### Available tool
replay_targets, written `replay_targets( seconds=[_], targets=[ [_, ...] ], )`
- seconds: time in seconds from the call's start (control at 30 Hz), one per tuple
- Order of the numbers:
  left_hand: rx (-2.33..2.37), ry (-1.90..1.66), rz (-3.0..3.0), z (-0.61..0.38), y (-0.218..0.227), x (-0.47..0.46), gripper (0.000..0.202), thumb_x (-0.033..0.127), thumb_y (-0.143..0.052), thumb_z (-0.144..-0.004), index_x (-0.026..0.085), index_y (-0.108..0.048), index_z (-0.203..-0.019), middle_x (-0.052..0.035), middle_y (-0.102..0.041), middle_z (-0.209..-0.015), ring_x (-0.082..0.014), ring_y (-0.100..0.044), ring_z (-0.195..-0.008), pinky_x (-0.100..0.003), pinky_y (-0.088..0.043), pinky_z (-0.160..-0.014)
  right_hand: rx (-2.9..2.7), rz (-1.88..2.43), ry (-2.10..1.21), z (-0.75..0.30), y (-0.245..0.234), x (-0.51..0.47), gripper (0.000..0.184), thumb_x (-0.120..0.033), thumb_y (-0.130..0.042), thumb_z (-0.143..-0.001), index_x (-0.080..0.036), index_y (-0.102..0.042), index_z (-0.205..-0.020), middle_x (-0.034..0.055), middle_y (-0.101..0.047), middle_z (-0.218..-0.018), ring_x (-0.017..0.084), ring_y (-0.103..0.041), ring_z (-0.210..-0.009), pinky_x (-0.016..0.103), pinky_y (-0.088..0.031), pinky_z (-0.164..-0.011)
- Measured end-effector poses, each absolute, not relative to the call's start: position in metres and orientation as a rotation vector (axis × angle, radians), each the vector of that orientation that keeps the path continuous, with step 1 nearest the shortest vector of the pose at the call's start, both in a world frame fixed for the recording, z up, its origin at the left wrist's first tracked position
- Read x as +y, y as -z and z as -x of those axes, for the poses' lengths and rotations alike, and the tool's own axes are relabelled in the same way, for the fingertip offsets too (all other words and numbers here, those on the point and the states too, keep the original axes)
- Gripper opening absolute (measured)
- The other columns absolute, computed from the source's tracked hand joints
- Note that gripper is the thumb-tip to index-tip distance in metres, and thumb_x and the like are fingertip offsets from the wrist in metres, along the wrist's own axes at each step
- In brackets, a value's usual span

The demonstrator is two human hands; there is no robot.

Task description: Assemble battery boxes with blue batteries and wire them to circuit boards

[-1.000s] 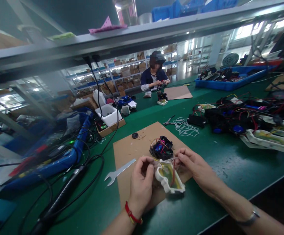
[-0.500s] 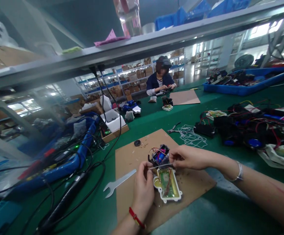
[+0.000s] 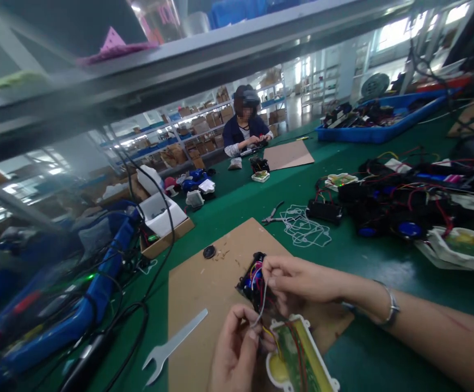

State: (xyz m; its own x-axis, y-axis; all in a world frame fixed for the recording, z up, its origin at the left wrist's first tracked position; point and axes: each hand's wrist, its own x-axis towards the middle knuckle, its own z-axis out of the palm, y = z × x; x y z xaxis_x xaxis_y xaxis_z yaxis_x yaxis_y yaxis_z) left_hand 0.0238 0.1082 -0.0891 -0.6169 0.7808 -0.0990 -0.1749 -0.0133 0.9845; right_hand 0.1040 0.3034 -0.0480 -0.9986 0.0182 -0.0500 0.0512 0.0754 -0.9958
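Note:
My left hand (image 3: pixel 234 354) is at the bottom centre, its fingers pinched on a thin grey wire (image 3: pixel 262 302) that runs up to a black module with red and blue wires (image 3: pixel 251 281). My right hand (image 3: pixel 297 283) comes in from the right, closed on that black module. A white-framed tray with a green circuit board (image 3: pixel 300 362) lies just under both hands, tied to the module by red and yellow wires. All of it sits over a brown cardboard mat (image 3: pixel 204 296) on the green table (image 3: pixel 363 261).
A flat metal spanner (image 3: pixel 173 345) lies left of the mat, a black round part (image 3: pixel 209 251) near its far edge. Pliers (image 3: pixel 272 213) and white wire loops (image 3: pixel 304 228) lie beyond. Piled wired modules (image 3: pixel 404 201) fill the right. Cables and a blue tool sit left. Another person (image 3: pixel 245 128) works across the table.
The view has swung left and down. My right hand moved onto the black module and lifted its side. The white tray now lies nearer the bottom edge, and the grey wire is drawn taut.

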Motion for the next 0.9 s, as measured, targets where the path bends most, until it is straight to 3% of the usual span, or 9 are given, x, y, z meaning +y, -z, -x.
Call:
replay_targets(
  seconds=[0.1, 0.3, 0.4, 0.53, 0.73, 0.9],
  targets=[
    [1.775, -1.630, -0.799, -0.014, 0.086, 0.113, 0.024, 0.043, -0.055, -0.085, 0.020, -0.052, -0.091, -0.0018, -0.060, -0.071, -0.0146, -0.060, -0.066, -0.024, -0.048, -0.064, 2.629, -0.245, 2.066, -0.101, 0.050, 0.305, 0.006, -0.020, -0.047, -0.087, -0.018, -0.046, -0.082, -0.0047, -0.050, -0.061, 0.008, -0.048, -0.051, 0.021, -0.038, -0.050],
    [2.172, -1.588, -1.068, 0.011, 0.076, 0.129, 0.014, 0.033, -0.053, -0.086, 0.020, -0.054, -0.092, -0.0026, -0.059, -0.085, -0.0158, -0.058, -0.080, -0.024, -0.047, -0.071, 3.044, -0.415, 1.857, -0.094, 0.064, 0.313, 0.005, -0.018, -0.051, -0.085, -0.017, -0.056, -0.086, -0.0001, -0.059, -0.072, 0.011, -0.053, -0.062, 0.024, -0.042, -0.058],
    [2.176, -1.641, -1.003, 0.013, 0.075, 0.136, 0.014, 0.033, -0.055, -0.085, 0.020, -0.054, -0.090, -0.0023, -0.058, -0.085, -0.0158, -0.057, -0.083, -0.023, -0.047, -0.073, 3.078, -0.512, 1.853, -0.090, 0.072, 0.318, 0.007, -0.022, -0.052, -0.085, -0.017, -0.057, -0.085, 0.0014, -0.059, -0.075, 0.013, -0.054, -0.065, 0.026, -0.043, -0.060],
    [2.027, -1.732, -0.837, 0.015, 0.078, 0.135, 0.024, 0.036, -0.062, -0.079, 0.019, -0.053, -0.092, -0.0025, -0.058, -0.086, -0.0163, -0.058, -0.082, -0.026, -0.050, -0.073, 3.046, -0.427, 1.990, -0.084, 0.085, 0.326, 0.010, -0.027, -0.055, -0.084, -0.017, -0.057, -0.081, 0.0067, -0.060, -0.096, 0.016, -0.057, -0.082, 0.029, -0.046, -0.073],
    [1.948, -1.737, -0.721, 0.022, 0.079, 0.124, 0.031, 0.039, -0.068, -0.073, 0.017, -0.053, -0.089, -0.0023, -0.059, -0.080, -0.0166, -0.059, -0.076, -0.026, -0.051, -0.067, 2.766, -0.369, 2.061, -0.083, 0.093, 0.323, 0.016, -0.030, -0.055, -0.085, -0.015, -0.056, -0.079, 0.0028, -0.059, -0.075, 0.013, -0.053, -0.067, 0.027, -0.044, -0.063],
    [2.116, -1.668, -0.878, 0.037, 0.071, 0.112, 0.024, 0.037, -0.062, -0.079, 0.017, -0.054, -0.089, -0.0023, -0.059, -0.082, -0.0168, -0.058, -0.079, -0.026, -0.048, -0.071, 2.791, -0.325, 1.993, -0.089, 0.087, 0.293, 0.014, -0.029, -0.057, -0.084, -0.016, -0.056, -0.078, 0.0043, -0.057, -0.082, 0.014, -0.053, -0.071, 0.027, -0.044, -0.065]
  ],
)
